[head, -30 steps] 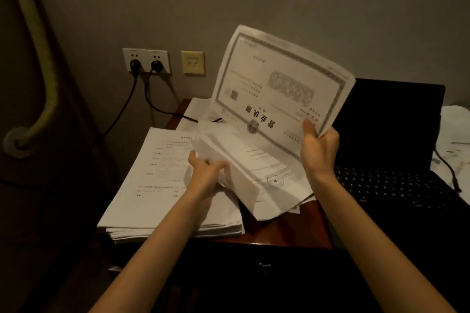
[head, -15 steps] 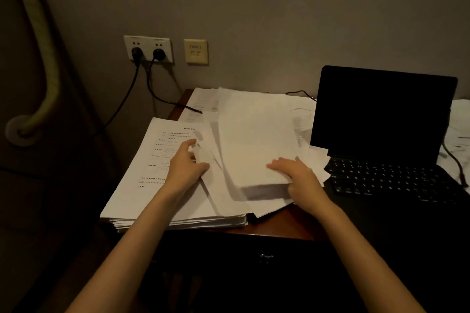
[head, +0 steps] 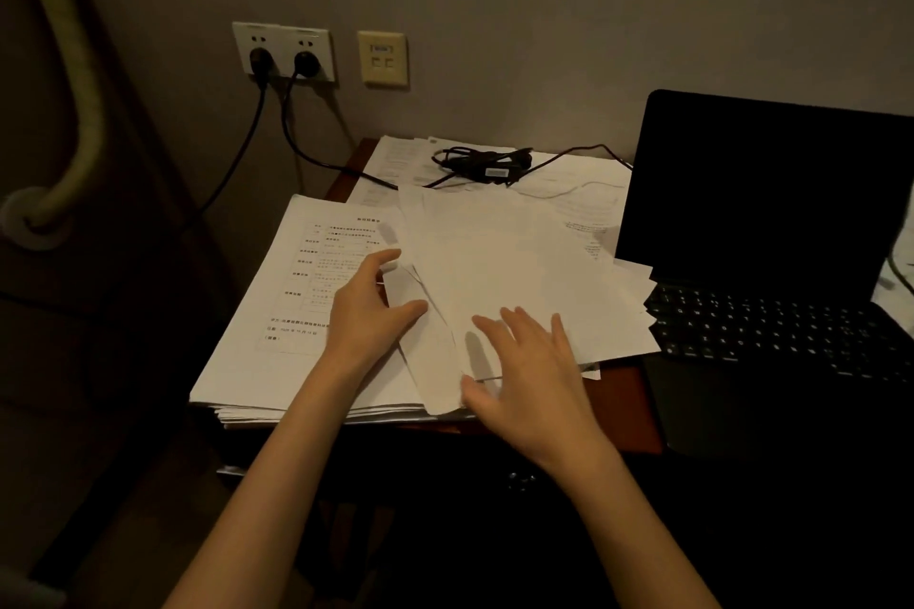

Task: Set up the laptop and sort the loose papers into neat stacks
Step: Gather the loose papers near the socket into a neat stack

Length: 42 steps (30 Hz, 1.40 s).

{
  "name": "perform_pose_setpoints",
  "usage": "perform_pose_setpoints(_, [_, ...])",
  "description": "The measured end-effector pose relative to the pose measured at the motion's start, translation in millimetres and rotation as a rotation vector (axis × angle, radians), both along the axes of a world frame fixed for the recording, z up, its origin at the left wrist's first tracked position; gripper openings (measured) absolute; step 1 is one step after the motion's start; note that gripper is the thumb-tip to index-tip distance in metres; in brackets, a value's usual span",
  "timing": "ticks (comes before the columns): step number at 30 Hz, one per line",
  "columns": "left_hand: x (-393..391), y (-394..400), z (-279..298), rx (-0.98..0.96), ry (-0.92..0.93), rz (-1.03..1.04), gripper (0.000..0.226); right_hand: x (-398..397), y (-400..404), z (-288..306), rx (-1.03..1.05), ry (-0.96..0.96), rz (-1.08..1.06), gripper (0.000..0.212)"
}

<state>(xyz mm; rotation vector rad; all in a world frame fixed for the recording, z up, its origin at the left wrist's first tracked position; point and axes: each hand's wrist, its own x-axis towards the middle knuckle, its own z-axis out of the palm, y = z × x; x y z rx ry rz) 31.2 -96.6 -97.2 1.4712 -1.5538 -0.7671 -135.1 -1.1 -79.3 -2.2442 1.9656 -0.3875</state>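
Observation:
A fanned pile of blank-side-up loose papers [head: 514, 272] lies in the middle of the wooden desk [head: 623, 406], overlapping a thick printed stack [head: 297, 312] on the left. My left hand [head: 368, 307] rests at the pile's left edge, thumb and forefinger spread along a sheet's edge. My right hand [head: 529, 371] lies flat with straight fingers over the pile's near edge. An open black laptop [head: 771, 262] with a dark screen stands at the right; the papers' right corners overlap its keyboard edge.
More sheets [head: 569, 178] lie at the back under a black power adapter [head: 484, 163] and its cable. Two plugs sit in a wall socket [head: 284, 52] at the back left. A pale pipe [head: 74, 79] runs down the left.
One second ago my right hand held a bordered certificate upright. It has been laid face down on the pile, and both hands now spread flat on the papers. The view tilted down.

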Motion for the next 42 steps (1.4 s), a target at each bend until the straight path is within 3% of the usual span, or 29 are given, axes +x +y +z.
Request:
perform_pose_setpoints(5, [0, -1, -2, -0.027, -0.023, -0.030, 0.063, 16, -18, 2, 0.021, 0.076, -0.141, 0.040])
perform_pose_setpoints(7, [1, -2, -5, -0.038, -0.041, -0.044, 0.062, 16, -23, 9, 0.045, 0.023, -0.160, 0.029])
perform_pose_setpoints(11, [1, -4, -8, -0.050, -0.086, -0.054, 0.058, 20, -39, 19, 0.042, 0.026, -0.160, 0.041])
perform_pose_setpoints(15, [2, -4, -8, -0.058, -0.108, -0.059, 0.046, 23, -63, 13, 0.094, 0.110, -0.171, 0.030])
perform_pose_setpoints(19, [3, -1, -6, -0.060, -0.055, -0.065, 0.041, 11, -76, 1, 0.200, 0.177, -0.253, 0.039])
perform_pose_setpoints(25, [3, -2, -6, -0.072, -0.031, -0.045, 0.044, 0, -75, -8, 0.002, 0.409, -0.283, 0.033])
perform_pose_setpoints(28, [3, -2, -8, -0.081, 0.000, -0.030, 0.043, -3, -75, -5, -0.027, 0.392, -0.248, 0.030])
perform_pose_setpoints(32, [3, -3, -8, -0.086, -0.016, -0.023, 0.040, -7, -74, 4, 0.040, 0.405, -0.194, 0.051])
perform_pose_setpoints(36, [3, -3, -8, -0.090, -0.018, -0.027, 0.037, -10, -77, 6, 0.065, 0.458, -0.105, 0.029])
perform_pose_setpoints(42, [4, -2, -7, -0.099, -0.020, -0.041, 0.033, -16, -72, 22, 0.103, 0.359, -0.034, 0.033])
